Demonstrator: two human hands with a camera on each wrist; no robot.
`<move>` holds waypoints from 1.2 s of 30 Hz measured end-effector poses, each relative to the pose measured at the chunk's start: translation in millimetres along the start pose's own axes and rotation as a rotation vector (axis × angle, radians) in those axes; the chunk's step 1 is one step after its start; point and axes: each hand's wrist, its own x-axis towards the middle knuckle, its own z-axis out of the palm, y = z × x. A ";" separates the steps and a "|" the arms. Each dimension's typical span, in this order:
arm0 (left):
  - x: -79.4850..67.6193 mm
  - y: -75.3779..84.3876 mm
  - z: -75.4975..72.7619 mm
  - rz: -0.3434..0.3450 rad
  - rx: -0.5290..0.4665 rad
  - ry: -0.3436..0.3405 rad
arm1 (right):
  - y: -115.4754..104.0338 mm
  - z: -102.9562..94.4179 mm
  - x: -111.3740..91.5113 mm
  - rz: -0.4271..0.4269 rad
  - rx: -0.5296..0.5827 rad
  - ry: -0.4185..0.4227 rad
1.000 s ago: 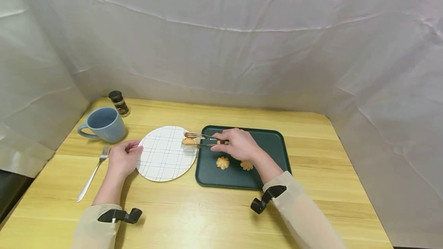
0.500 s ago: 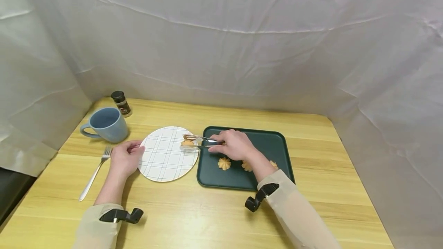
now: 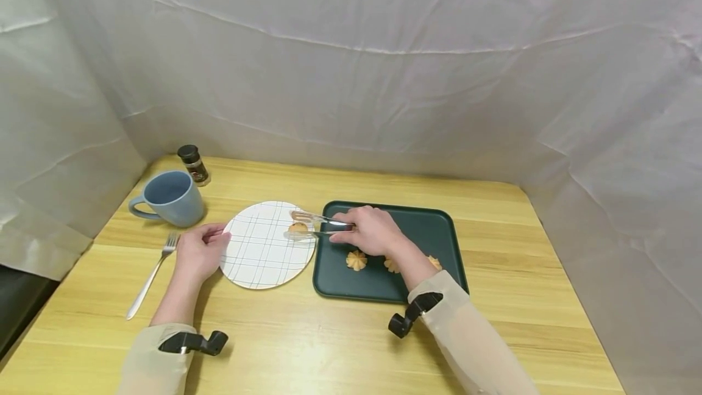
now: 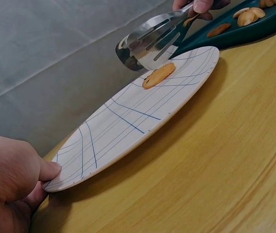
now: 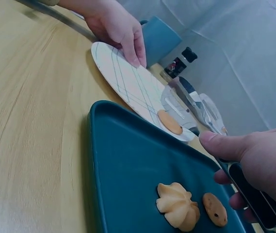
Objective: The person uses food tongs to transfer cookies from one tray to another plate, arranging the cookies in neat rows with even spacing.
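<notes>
My left hand pinches the left rim of a round white plate with a blue grid pattern, thumb on top. In the left wrist view the plate looks tilted over the wooden table. My right hand grips metal tongs, which reach leftward over the plate's right side. Their slotted ends stand apart, on either side of an oval cookie that lies on the plate near its right rim. Below the right hand is a dark green tray, where a flower-shaped cookie and an oval cookie lie.
A blue mug and a spice jar with a black lid stand at the back left. A fork lies left of my left forearm. Grey cloth walls border the table behind and at the sides.
My right hand has shifted slightly left and toward me with the tongs. The cookie, between the tongs' ends earlier, now lies lower on the plate with the ends spread around it. The left hand stays put.
</notes>
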 end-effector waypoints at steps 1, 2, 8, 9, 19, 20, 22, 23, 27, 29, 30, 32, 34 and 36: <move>0.3 0.0 0.0 -0.001 0.002 0.000 | 0.5 -0.5 -1.1 0.005 0.004 0.004; 0.7 -0.3 0.0 -0.002 0.004 0.000 | 1.0 -1.0 -2.3 0.008 0.009 0.008; 2.3 -0.7 -0.6 -0.006 0.014 -0.006 | 5.6 -6.8 -13.3 0.044 0.062 0.041; 2.1 -0.6 -0.8 -0.007 0.013 -0.006 | 6.5 -8.5 -15.6 0.049 0.071 0.049; 2.9 -1.9 -2.0 -0.014 0.007 -0.005 | 24.6 -21.0 -35.6 0.066 0.089 0.082; 3.2 -2.1 -2.1 -0.015 0.008 -0.006 | 26.4 -21.8 -37.9 0.072 0.084 0.083; 3.7 -2.7 -2.3 -0.016 0.012 -0.003 | 29.2 -23.8 -43.2 0.080 0.090 0.085; 4.0 -3.1 -2.4 -0.015 0.013 -0.001 | 30.6 -24.7 -45.9 0.085 0.093 0.086; 5.7 -4.6 -2.6 -0.016 0.014 -0.001 | 38.0 -27.7 -57.1 0.105 0.103 0.089; 6.0 -4.9 -2.8 -0.019 0.012 -0.003 | 42.8 -28.3 -61.9 0.118 0.093 0.093; 6.2 -5.2 -2.9 -0.021 0.010 -0.004 | 45.5 -28.5 -64.4 0.124 0.090 0.094; 6.3 -5.8 -3.1 -0.020 0.010 -0.002 | 51.2 -28.8 -69.1 0.131 0.083 0.097; 6.3 -6.1 -3.5 -0.017 0.014 -0.002 | 56.9 -28.9 -73.7 0.137 0.085 0.101; 6.3 -6.6 -3.8 -0.006 0.018 0.002 | 62.7 -29.2 -78.6 0.143 0.094 0.109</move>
